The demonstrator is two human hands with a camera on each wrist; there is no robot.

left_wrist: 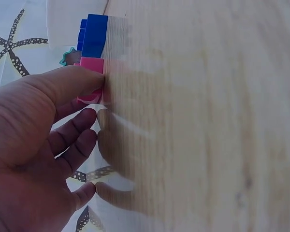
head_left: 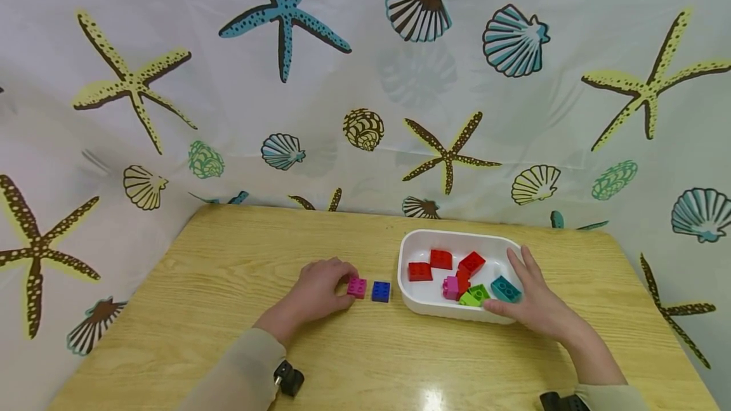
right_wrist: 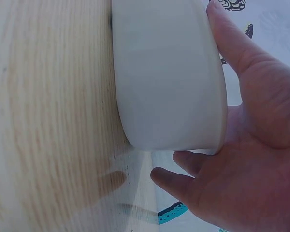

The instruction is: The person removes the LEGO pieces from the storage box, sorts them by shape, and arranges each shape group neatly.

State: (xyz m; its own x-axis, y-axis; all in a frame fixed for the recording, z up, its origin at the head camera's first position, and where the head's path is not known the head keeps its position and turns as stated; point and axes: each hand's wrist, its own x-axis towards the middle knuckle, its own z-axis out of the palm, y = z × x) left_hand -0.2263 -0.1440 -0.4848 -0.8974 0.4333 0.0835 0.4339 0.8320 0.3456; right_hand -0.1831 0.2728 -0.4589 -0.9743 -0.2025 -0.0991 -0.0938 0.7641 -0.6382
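Note:
My left hand [head_left: 320,290] pinches a pink toy brick [head_left: 356,288] on the table between thumb and forefinger; the other fingers hang loose below it in the left wrist view. Just right of that brick, in line with it, sits a blue brick [head_left: 381,292] with its studs up. A white plastic tub [head_left: 425,307] stands farther right. At the tub's right end rests my right hand [head_left: 539,303], fingers spread and mostly straight, the thumb along the front rim. From the right wrist view, the tub's outer wall [right_wrist: 169,77] hides part of the forefinger.
Inside the tub lie several red bricks [head_left: 420,271], a pink one [head_left: 450,287], lime green ones [head_left: 478,292] and a teal one [head_left: 506,289]. The wooden table [head_left: 400,360] ends at a curtain [head_left: 342,81] printed with starfish and shells.

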